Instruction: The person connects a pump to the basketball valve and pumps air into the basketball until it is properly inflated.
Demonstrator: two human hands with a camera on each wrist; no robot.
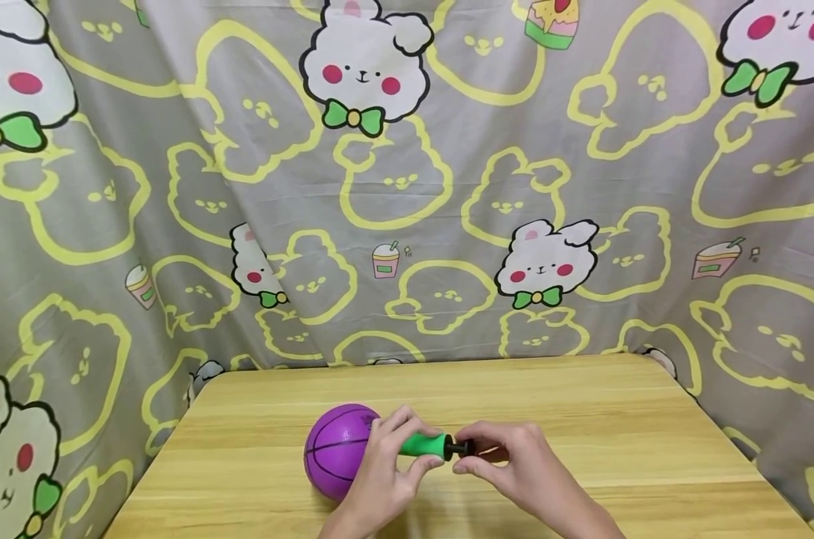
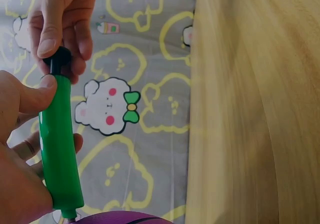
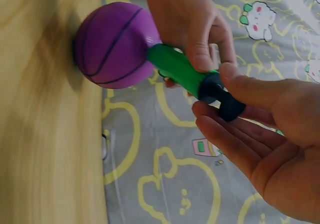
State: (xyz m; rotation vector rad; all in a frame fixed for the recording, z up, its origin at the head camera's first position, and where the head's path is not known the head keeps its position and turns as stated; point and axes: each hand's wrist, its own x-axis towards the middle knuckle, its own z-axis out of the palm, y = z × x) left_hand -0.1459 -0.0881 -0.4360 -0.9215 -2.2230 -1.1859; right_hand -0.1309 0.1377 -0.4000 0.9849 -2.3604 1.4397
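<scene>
A purple ball with black basketball lines rests on the table. A small green hand pump lies roughly level beside it, one end toward the ball. In the left wrist view a thin tip joins the pump to the ball's edge; whether it sits in the ball cannot be seen. My left hand grips the green barrel, thumb near its black collar. At the other end, my right hand holds the black handle between thumb and fingers. A short length of black rod shows between handle and barrel.
The wooden table has rounded far corners. Behind and around it hangs a grey curtain printed with white rabbits, yellow outlines and drink cups.
</scene>
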